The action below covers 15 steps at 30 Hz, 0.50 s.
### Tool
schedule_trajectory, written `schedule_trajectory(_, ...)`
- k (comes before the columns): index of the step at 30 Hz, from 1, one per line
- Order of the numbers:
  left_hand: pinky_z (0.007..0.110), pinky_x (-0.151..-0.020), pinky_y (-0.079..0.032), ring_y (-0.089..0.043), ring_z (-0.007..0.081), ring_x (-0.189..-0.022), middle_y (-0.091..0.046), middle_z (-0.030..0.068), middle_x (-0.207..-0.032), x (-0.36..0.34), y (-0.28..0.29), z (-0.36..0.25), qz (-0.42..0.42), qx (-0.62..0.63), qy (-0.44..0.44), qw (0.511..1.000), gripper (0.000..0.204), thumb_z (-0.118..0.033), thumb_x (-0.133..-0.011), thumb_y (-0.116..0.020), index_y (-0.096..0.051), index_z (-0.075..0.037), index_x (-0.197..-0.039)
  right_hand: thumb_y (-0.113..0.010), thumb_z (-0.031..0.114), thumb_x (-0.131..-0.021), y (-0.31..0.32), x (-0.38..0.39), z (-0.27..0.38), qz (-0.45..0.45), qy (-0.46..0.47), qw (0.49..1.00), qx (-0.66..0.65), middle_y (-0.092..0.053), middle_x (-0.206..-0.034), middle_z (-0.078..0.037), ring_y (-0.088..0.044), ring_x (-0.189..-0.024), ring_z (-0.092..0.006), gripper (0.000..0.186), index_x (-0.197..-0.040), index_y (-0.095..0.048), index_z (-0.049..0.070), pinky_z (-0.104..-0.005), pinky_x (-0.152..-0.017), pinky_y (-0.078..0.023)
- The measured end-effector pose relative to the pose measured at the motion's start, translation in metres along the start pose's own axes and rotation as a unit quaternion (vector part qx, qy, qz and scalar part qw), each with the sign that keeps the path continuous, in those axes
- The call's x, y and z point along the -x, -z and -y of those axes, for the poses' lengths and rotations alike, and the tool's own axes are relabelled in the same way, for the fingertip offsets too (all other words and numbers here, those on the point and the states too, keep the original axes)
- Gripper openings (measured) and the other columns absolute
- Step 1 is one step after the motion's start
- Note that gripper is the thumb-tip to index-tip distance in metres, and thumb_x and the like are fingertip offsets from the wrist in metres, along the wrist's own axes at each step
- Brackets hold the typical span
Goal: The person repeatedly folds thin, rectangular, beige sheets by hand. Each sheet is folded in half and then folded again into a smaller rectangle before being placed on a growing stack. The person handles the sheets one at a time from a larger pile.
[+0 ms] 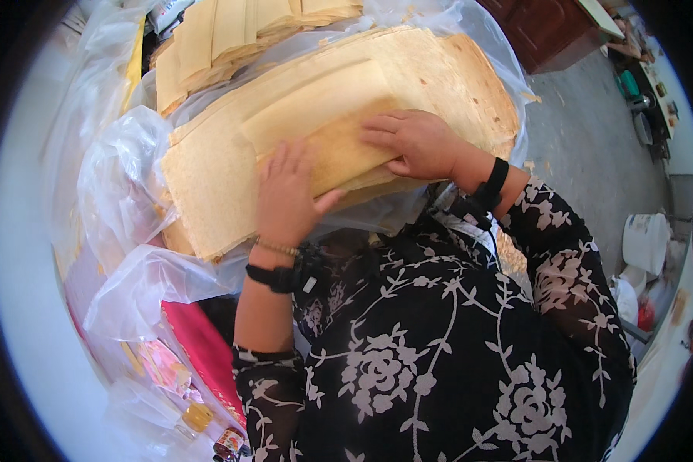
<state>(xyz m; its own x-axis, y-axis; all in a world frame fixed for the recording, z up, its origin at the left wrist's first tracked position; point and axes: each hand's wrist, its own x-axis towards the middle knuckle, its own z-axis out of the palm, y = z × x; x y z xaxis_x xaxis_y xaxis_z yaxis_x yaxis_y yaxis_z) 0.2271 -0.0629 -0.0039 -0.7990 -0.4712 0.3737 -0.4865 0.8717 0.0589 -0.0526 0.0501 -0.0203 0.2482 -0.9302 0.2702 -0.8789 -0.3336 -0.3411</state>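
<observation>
A darker tan strip (343,150), thin like veneer, lies on a broad stack of pale thin sheets (208,189). A lighter rectangular sheet (316,100) shows just beyond it. My left hand (289,189) lies flat over the strip's left end, fingers stretched and thumb apart. On the strip's right part rests my right hand (420,142), its fingers laid across the top and its thumb by the near edge. The sheets' exact material cannot be told.
Another pile of narrow tan strips (231,35) lies farther off. Clear plastic sheeting (123,177) surrounds the stack. Near left are a red cloth-like piece (204,358) and a small bottle (229,443). A white bucket (645,242) stands on the right; a reddish-brown cabinet (543,35) is beyond.
</observation>
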Motion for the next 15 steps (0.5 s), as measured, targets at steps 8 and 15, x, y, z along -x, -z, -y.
schedule_trajectory(8,0.032,-0.083,-0.054,-0.071,0.0218,-0.093,-0.075,0.0077,-0.097,0.016,0.025,0.066,0.192,0.424,0.262,0.845,0.031,-0.021,-0.090,-0.079,-0.074,-0.001,-0.113,-0.081,0.026,-0.091,0.040,-0.005,-0.040,0.042,-0.249,0.904,-0.344,-0.079,-0.096,-0.004,-0.072,-0.084,-0.0159,0.026,-0.109,-0.079,0.007,-0.0309,-0.084,-0.057)
schedule_trajectory(15,0.027,-0.063,-0.049,-0.061,0.0099,-0.069,-0.068,0.0020,-0.082,0.022,-0.016,0.062,0.055,0.496,0.452,0.739,0.022,-0.025,-0.098,-0.071,-0.071,-0.004,-0.091,-0.081,0.026,-0.096,0.006,-0.030,-0.046,-0.094,-0.353,0.805,-0.468,-0.076,-0.101,0.001,-0.065,-0.091,-0.0064,0.031,-0.115,-0.076,0.002,-0.0259,-0.084,-0.053)
